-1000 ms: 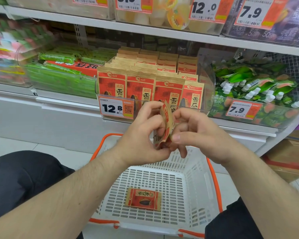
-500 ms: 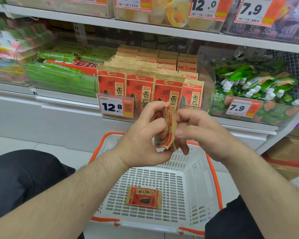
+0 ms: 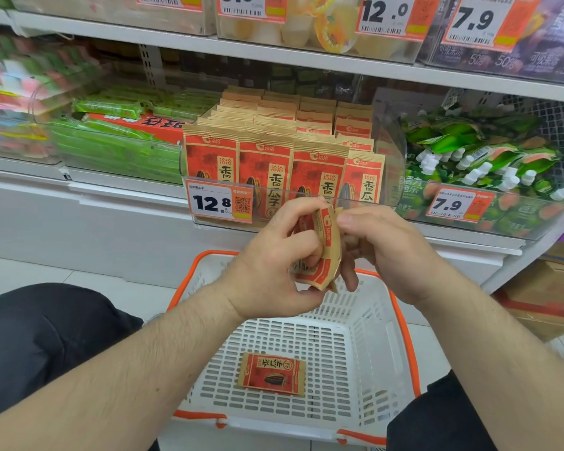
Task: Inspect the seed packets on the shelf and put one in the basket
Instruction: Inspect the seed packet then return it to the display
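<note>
- We hold one sunflower seed packet (image 3: pixel 319 252) up in front of us, over the far end of the white basket (image 3: pixel 368 346).
- Our left hand (image 3: pixel 274 265) curls round the packet's left side, with the thumb under it and the fingers on its face.
- Our right hand (image 3: pixel 385 245) pinches the packet's top edge with the thumb, and the other fingers bend behind it.
- The packet is bent and stands on its edge, so we see only a thin strip of its red front.
- We think this is the looking step: we turn the packet to check it.
- Another seed packet in the basket (image 3: pixel 272 373) lies flat on the floor of it, near the middle.
- Many more packets on the shelf (image 3: pixel 267 164) stand in rows in a clear tray (image 3: pixel 391 148), just past our hands.
- Next, we think the packet must either go down into the basket or go back in the tray.
- To drop it in, one hand needs to let go and the other needs to lower it straight down.
- There is lots of bare room on the basket floor, right of the packet lying there.
- The orange rim (image 3: pixel 404 333) runs round the sides, and our knees sit close on the left and right.
- The price tag 12.8 (image 3: pixel 220 203) hangs on the tray's near edge, just left of our hands.
</note>
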Demonstrator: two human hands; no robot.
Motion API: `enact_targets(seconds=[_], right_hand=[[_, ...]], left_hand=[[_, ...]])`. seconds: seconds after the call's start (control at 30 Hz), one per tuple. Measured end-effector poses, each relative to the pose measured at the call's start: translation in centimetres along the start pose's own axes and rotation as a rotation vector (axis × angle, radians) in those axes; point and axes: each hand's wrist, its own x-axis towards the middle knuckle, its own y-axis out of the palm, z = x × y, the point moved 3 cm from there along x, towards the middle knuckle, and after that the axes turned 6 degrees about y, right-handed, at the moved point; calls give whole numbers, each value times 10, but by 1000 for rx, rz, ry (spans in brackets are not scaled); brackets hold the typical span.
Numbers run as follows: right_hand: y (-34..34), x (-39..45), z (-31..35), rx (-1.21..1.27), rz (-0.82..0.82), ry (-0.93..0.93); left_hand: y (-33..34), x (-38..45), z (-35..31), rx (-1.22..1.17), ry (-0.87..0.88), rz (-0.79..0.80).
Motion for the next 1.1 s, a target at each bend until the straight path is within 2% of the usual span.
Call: enact_targets(seconds=[0.17, 0.27, 0.33, 0.4, 0.43, 0.5, 0.6, 0.73, 0.83, 1.0, 1.1], right_hand=[[0, 1, -3, 6, -42, -1], [-4, 2, -5, -83, -119, -29], [-6, 1, -7, -287, -98, -20], [-6, 0, -13, -434, -75, 34], [-6, 0, -16, -432, -85, 53], [-4, 2, -18, -378, -149, 46], [-1, 4, -12, -209, -234, -29], [0, 1, -4, -90, -226, -102], [-1, -2, -3, -146, -234, -137], [0, -4, -1, -274, -361, -261], [0, -5, 3, -373, -466, -364]], left_hand=[[0, 1, 0, 8, -34, -28], [-9, 2, 9, -76, -280, -201], [-16, 4, 15, -334, -504, -369], [-19, 7, 15, -653, -624, -511], [-20, 9, 15, -744, -660, -555], [-18, 10, 14, -825, -712, -573], [-10, 10, 7, -925, -803, -505], [-7, 11, 0, -1022, -876, -536], [-11, 13, -1, -1123, -880, -609], [-12, 17, -8, -1266, -918, -689], [-12, 22, -13, -1240, -939, -705]])
